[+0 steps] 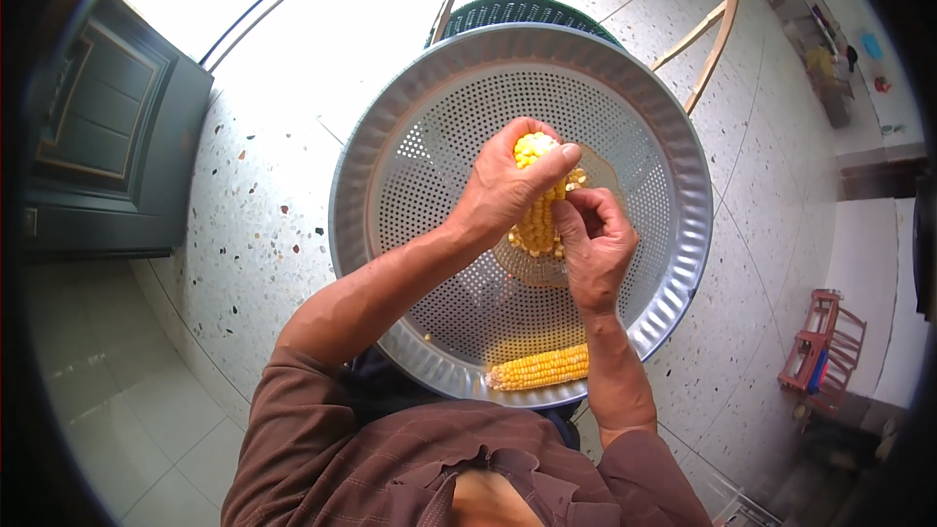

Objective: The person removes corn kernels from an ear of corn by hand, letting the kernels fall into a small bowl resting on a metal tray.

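The left hand grasps a yellow corn cob, wrapped around its far part with the thumb along the right side. The right hand is half curled at the cob's right side, its thumb set against the kernels. The cob is held tilted over the middle of a big, round metal pan with a perforated bottom and fluted wall. Loose kernels show beside the cob. A second cob lies inside the pan's near edge, partly behind the right forearm. Just beyond the far rim, a green basket is partly hidden, with curved wooden strips near it. Speckled floor spreads around; a dark panelled door stands left, a reddish chair far right. Any markings on the small items at far right are too small to read.
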The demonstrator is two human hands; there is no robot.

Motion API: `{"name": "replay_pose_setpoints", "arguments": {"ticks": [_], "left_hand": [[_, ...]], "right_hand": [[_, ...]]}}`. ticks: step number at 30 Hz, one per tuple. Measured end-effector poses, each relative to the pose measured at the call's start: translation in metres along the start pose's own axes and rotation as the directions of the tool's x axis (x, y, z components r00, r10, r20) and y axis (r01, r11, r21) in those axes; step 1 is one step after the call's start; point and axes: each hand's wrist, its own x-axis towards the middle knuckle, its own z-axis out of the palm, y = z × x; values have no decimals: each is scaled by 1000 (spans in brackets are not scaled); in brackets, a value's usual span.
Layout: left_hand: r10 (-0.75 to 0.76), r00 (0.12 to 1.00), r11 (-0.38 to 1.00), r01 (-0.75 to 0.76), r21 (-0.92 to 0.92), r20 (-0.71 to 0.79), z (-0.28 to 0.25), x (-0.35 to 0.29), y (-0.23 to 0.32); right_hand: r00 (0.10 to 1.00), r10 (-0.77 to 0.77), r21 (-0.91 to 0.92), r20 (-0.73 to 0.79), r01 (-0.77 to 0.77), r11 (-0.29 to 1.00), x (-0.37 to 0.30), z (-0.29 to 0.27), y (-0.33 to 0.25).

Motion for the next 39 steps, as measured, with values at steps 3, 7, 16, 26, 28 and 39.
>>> {"name": "replay_pose_setpoints", "arguments": {"ticks": [3,7,16,26,28,39], "left_hand": [[-5,1000,1000,5,26,-9,1,-1,1],[18,1000,998,-17,54,-19,1,0,-1],[24,1000,998,-24,60,10,-1,0,2],[-87,994,955,101,-280,60,-10,12,0],[-53,998,955,63,-291,42,-17,16,3],[2,999,918,14,-396,39,-23,18,8]], "right_hand": [[999,36,-21,-13,-37,999,0,1,0],[999,50,62,10,-51,997,-1,1,1],[985,159,172,66,-168,971,-1,-1,-2],[994,-11,83,-107,20,996,5,-11,-9],[991,48,36,-126,-44,998,12,-19,-8],[981,-183,-518,67,191,834,20,-14,0]]}}
